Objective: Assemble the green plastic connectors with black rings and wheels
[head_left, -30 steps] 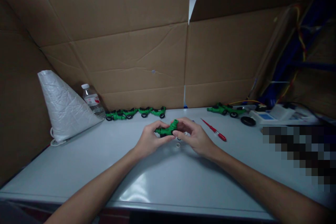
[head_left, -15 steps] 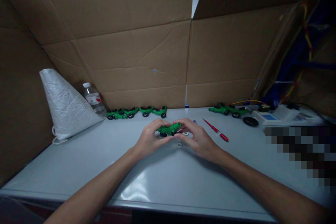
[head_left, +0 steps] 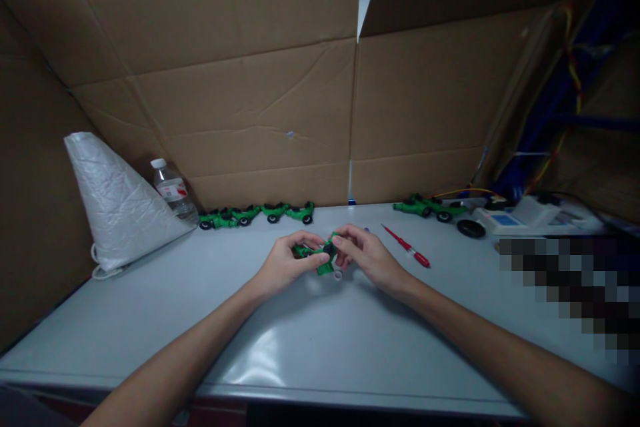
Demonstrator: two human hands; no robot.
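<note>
Between both hands, just above the table, is a green toy vehicle (head_left: 325,268) with black parts. My left hand (head_left: 287,260) is closed on its left end, thumb along the near side. The fingertips of my right hand (head_left: 365,255) pinch its right end near a dark round part. Fingers cover much of the toy, so its full shape is hidden. Close below my right fingers lies a small pale ring (head_left: 339,275) on the table. A red screwdriver (head_left: 406,245) rests to the right of my right hand, untouched.
Along the back stand several similar green toys (head_left: 274,213) at left and more green toys (head_left: 443,210) at right. A black disc (head_left: 471,228) lies by a white device (head_left: 505,220). A water bottle (head_left: 173,190) and a silvery wrapped cone (head_left: 115,207) stand left; cardboard walls (head_left: 250,107) enclose the table.
The toy has been turned in my hands, its green end now pointing down toward me. My right fingers have shifted onto its upper right end. The camera view has moved slightly.
</note>
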